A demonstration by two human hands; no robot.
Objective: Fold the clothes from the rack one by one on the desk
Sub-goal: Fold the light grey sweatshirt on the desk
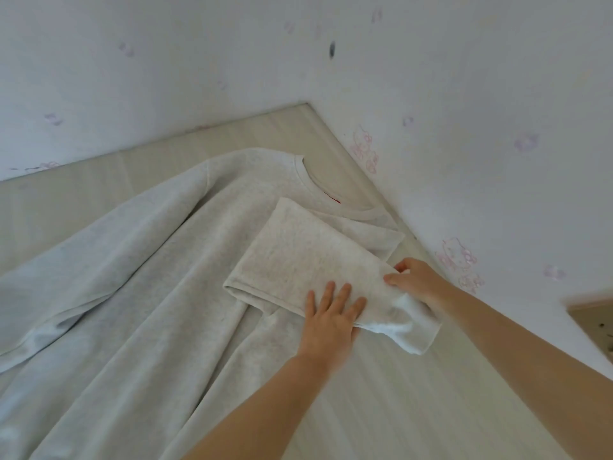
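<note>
Two white walls (166,61) meet in a corner at approx 12 o'clock. Wallpaper w/ faint pink cartoon-cat prints (365,151) at 1 and 3 o'clock; dark smudge (332,49) at 12. Pale wood-grain desk (398,393) abuts both walls. Light soft, even. Brownish recess (593,317) at 3 o'clock, contents indistinct.

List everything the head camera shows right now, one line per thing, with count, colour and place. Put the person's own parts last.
light grey long-sleeved sweatshirt: one, pale heather grey with a red neck label, spread flat across the desk, one sleeve folded over its chest.
pale wood-grain desk: one, light beige, set into the wall corner.
white wallpapered walls: two, white with faint pink cartoon prints, meeting behind the desk.
tan shelf edge: one, tan, far right, mostly cut off.
left hand: one, fingers straight, pressing flat on the folded sleeve.
right hand: one, pinching the sleeve's edge near the cuff.
</note>
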